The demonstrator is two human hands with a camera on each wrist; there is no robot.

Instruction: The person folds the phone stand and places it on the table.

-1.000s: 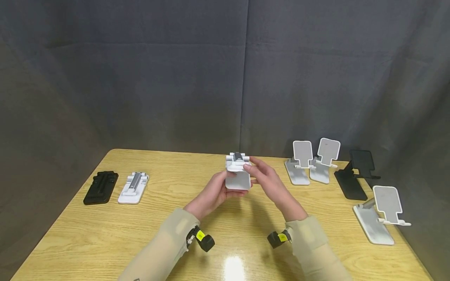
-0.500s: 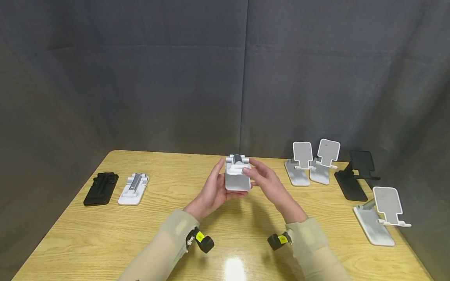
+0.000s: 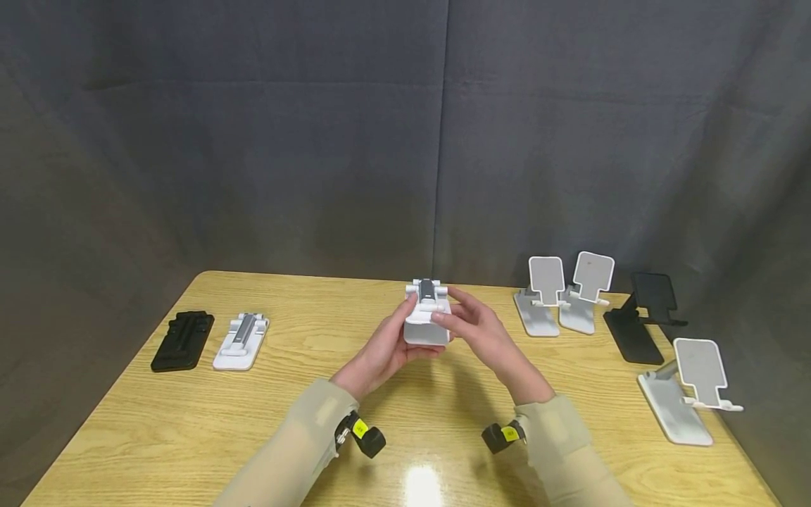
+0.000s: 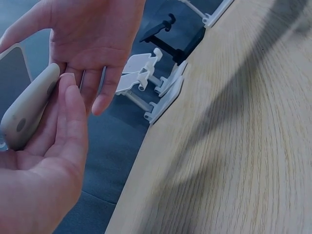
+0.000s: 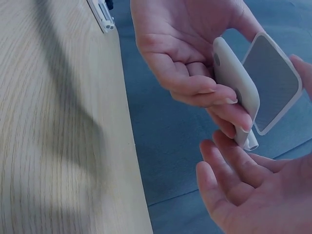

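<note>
Both hands hold a white folding phone stand [image 3: 427, 334] above the middle of the table. In the head view my left hand [image 3: 380, 352] cradles the base from the left and below, its thumb at the upper plate's left edge. My right hand [image 3: 484, 334] pinches the stand from the right, its thumb on the plate's lower edge. The right wrist view shows the stand's grey-faced plate [image 5: 270, 85] tilted away from the base [image 5: 236, 78], with a gap between them. Left fingers [image 5: 195, 83] curl under that base. In the left wrist view the base's underside [image 4: 30, 109] shows.
A folded black stand [image 3: 182, 341] and a folded white stand [image 3: 241, 342] lie on the table's left. Along the right stand unfolded stands: two white ones [image 3: 546, 276] [image 3: 593, 273] at the back, a black one [image 3: 633, 338], and a white one [image 3: 676, 412] nearer. A grey curtain [image 3: 317, 141] hangs behind.
My left thumb has come out from behind the plate, spread away to the left, then returned onto its edge. The right thumb has shifted slightly down. The plate's lower edge sits lower, nearer the base.
</note>
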